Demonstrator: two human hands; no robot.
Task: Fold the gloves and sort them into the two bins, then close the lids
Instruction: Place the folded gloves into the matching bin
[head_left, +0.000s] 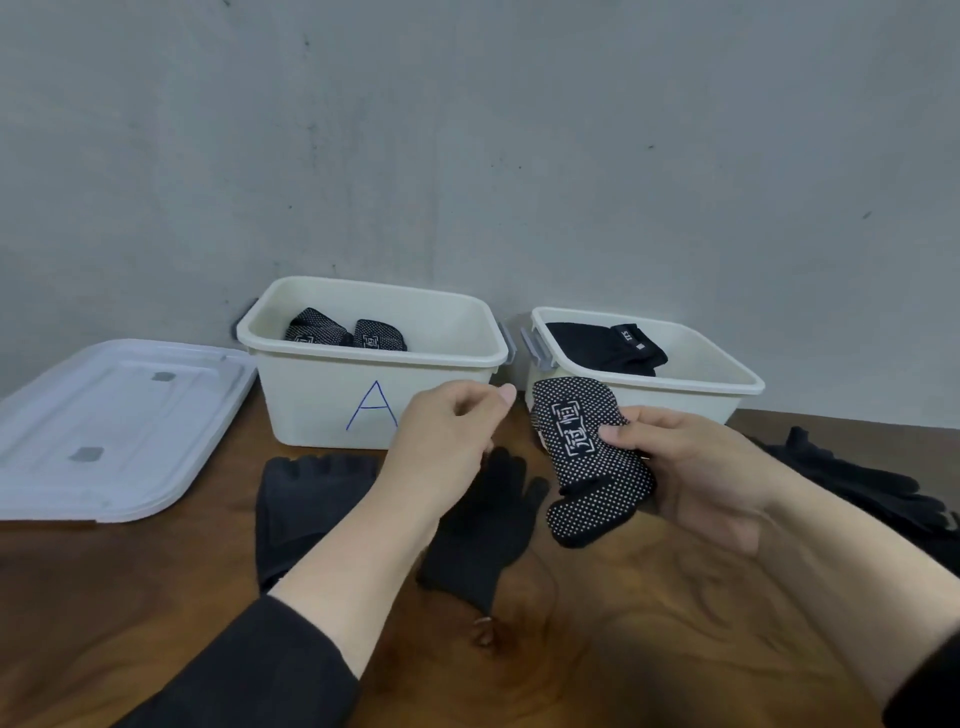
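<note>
Right hand (691, 467): curled round a folded dotted glove (587, 462), thumb across its printed white characters, held above the counter (623, 623) just in front of the right bin (675, 387). Black knit with white dots, folded over on itself, lower end hanging past the palm.

Left hand (447, 431): raised in front of the left bin (322, 395), fingers loosely bent with thumb and forefinger tips near each other, holding nothing, apart from the dotted glove.

Left bin: cream plastic, open, marked with a blue letter A on its front wall. Inside, two folded dotted gloves (343, 332) side by side toward the back left.

Right bin: cream plastic, open, grey clips on its left end, close beside the left bin. Inside, a plain black folded glove (602, 345) with a small white label.

On the brown wooden counter under the left forearm: two plain black gloves lying flat and unfolded, fingers pointing toward the bins, one (306, 499) at the left and one (483, 530) nearer the middle, partly hidden by the arm.

At the far right edge: a pile of more black gloves (857, 483), fingers spread, partly behind the right wrist.

At the left: a white lid (114, 426) lying flat on the counter, touching or nearly touching the left bin's side; impossible to tell which. Dark sleeves on both forearms. Grey wall (467, 156) behind the bins.
</note>
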